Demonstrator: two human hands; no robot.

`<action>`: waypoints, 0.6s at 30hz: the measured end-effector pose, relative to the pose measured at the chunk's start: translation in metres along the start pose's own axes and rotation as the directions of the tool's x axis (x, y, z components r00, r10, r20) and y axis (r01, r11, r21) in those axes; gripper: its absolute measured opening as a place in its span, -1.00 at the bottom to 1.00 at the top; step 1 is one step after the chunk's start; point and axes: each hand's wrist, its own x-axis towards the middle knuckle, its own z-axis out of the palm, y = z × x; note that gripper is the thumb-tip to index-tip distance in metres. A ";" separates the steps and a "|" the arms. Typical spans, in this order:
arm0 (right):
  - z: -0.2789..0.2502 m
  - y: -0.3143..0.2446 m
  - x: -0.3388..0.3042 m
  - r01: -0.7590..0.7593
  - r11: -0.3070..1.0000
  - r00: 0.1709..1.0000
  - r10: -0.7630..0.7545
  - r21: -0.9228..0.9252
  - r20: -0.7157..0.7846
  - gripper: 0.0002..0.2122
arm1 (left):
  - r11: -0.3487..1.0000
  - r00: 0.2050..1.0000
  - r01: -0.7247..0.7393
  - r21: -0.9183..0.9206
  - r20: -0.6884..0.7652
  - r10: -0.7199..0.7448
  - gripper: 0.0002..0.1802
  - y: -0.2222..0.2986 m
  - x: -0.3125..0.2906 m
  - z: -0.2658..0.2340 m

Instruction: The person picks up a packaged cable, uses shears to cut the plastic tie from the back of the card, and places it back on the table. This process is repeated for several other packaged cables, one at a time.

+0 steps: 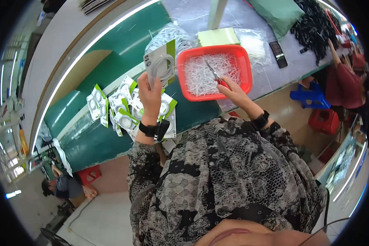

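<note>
My left hand [151, 100] is closed on the lower edge of a green-and-white cable card [159, 65], raised upright with a coiled white cable on its front. In my right hand [237, 94] is a pair of scissors [213, 70] with red handles and metal blades, pointing up and away over a red plastic basin [248, 76]. Thin white plastic strips [197, 78] fill much of the basin's bottom. Whether the blades are apart is too small to tell. Beside and beneath my left forearm, more carded cables [125, 107] lie in a loose pile on the green bench top.
Behind the basin are coiled pale cables [168, 36], a yellow-green stack of cards [218, 37] and thin white strips [253, 46]. Further right lie a phone [278, 54], a green bag [279, 18] and black cables [315, 30]. A person [343, 87] works near stools at the right.
</note>
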 end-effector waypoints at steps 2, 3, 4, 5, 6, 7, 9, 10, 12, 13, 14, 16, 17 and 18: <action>0.001 0.005 0.004 0.119 0.979 0.958 -0.157 -0.165 -0.239 -0.63 | 0.999 0.998 0.002 0.052 0.064 -0.006 -0.60 0.003 0.002 0.024; 0.001 0.004 0.005 0.157 0.953 0.909 -0.242 -0.258 -0.340 -0.62 | 0.998 0.997 0.003 0.060 0.081 -0.008 -0.61 0.000 0.003 0.035; -0.002 0.002 0.003 0.144 0.956 0.900 -0.234 -0.254 -0.369 -0.62 | 0.998 0.995 0.003 0.068 0.100 -0.010 -0.62 -0.004 0.005 0.046; -0.006 -0.010 0.002 0.153 0.900 0.872 -0.317 -0.409 -0.372 -0.60 | 0.997 0.994 0.008 0.079 0.112 -0.017 -0.63 -0.008 0.006 0.056; -0.015 -0.025 -0.002 0.140 0.819 0.844 -0.392 -0.556 -0.365 -0.59 | 0.998 0.990 0.007 0.069 0.143 -0.017 -0.63 -0.007 0.006 0.069; -0.021 -0.036 -0.006 0.121 0.719 0.819 -0.461 -0.684 -0.341 -0.57 | 1.000 0.986 0.018 0.026 0.164 -0.022 -0.63 -0.003 0.005 0.078; -0.031 -0.052 -0.010 0.084 0.717 0.819 -0.445 -0.692 -0.362 -0.57 | 0.998 0.980 0.043 -0.052 0.198 -0.031 -0.64 0.004 0.004 0.095; -0.035 -0.059 -0.010 0.069 0.705 0.824 -0.439 -0.706 -0.359 -0.56 | 0.998 0.976 0.043 -0.048 0.216 -0.032 -0.64 0.007 0.003 0.101; -0.040 -0.059 -0.011 0.048 0.702 0.826 -0.428 -0.710 -0.367 -0.56 | 0.989 0.971 0.064 -0.134 0.238 -0.031 -0.64 0.012 0.000 0.113; -0.043 -0.058 -0.011 0.048 0.703 0.821 -0.433 -0.710 -0.373 -0.56 | 0.981 0.969 0.076 -0.176 0.247 -0.031 -0.64 0.014 -0.001 0.118; -0.045 -0.056 -0.011 0.048 0.703 0.815 -0.438 -0.710 -0.378 -0.56 | 0.983 0.966 0.077 -0.169 0.257 -0.031 -0.64 0.016 -0.002 0.122; -0.047 -0.054 -0.010 0.050 0.707 0.810 -0.442 -0.705 -0.386 -0.56 | 0.981 0.961 0.084 -0.177 0.275 -0.033 -0.64 0.019 -0.005 0.127; -0.048 -0.053 -0.010 0.053 0.718 0.811 -0.437 -0.694 -0.390 -0.56 | 0.979 0.959 0.088 -0.182 0.282 -0.034 -0.64 0.019 -0.006 0.129; -0.049 -0.053 -0.010 0.057 0.727 0.812 -0.432 -0.684 -0.392 -0.56 | 0.980 0.958 0.088 -0.177 0.285 -0.034 -0.64 0.019 -0.008 0.131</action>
